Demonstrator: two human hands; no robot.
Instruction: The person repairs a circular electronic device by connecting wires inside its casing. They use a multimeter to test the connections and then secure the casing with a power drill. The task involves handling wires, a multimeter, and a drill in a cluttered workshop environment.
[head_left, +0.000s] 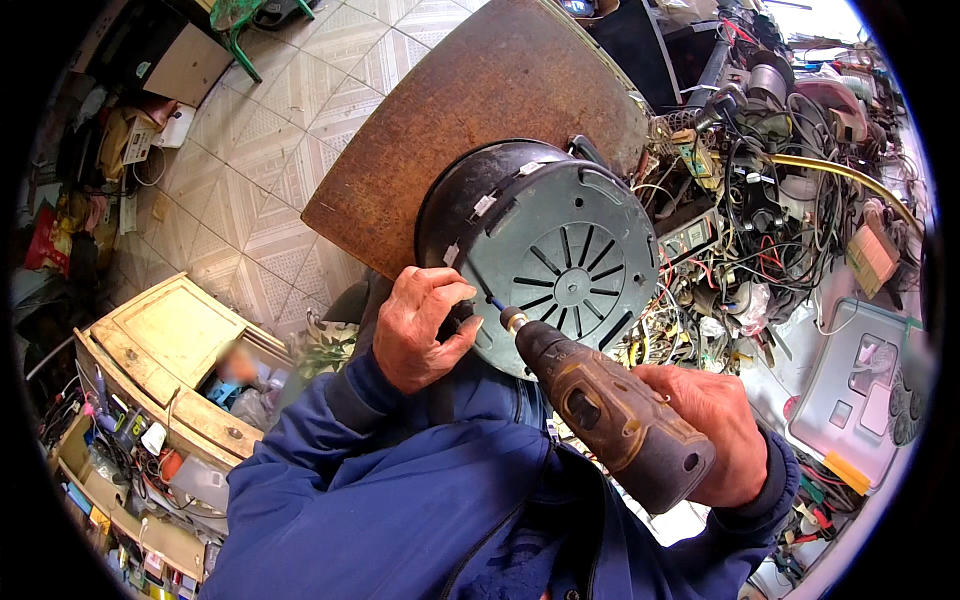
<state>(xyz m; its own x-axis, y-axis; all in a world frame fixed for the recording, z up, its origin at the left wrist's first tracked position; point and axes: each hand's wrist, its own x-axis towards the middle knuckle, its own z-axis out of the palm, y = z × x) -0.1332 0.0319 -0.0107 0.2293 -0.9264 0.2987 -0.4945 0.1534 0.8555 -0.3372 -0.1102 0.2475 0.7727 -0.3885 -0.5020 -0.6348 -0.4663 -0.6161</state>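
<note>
A round black appliance (437, 215) lies with its grey-green vented base (610, 225) facing up, propped against the edge of a brown board. Slots radiate from the middle of the base. My right hand (715, 425) is closed round the grip of a worn cordless drill (610, 415). Its dark bit points at the base's near left part, and its tip is close to or on the surface. Beside the tip, my left hand (420, 325) is curled with thumb and forefinger around a small dark piece at the base's rim; what that piece is, I cannot make out.
The rusty brown board (470, 90) extends beyond the appliance. Tangled cables and parts (770, 200) crowd the right side, near a clear plastic box lid (845, 390). At lower left stands a wooden cabinet (165, 340) with cluttered drawers. Tiled floor (270, 150) shows at upper left.
</note>
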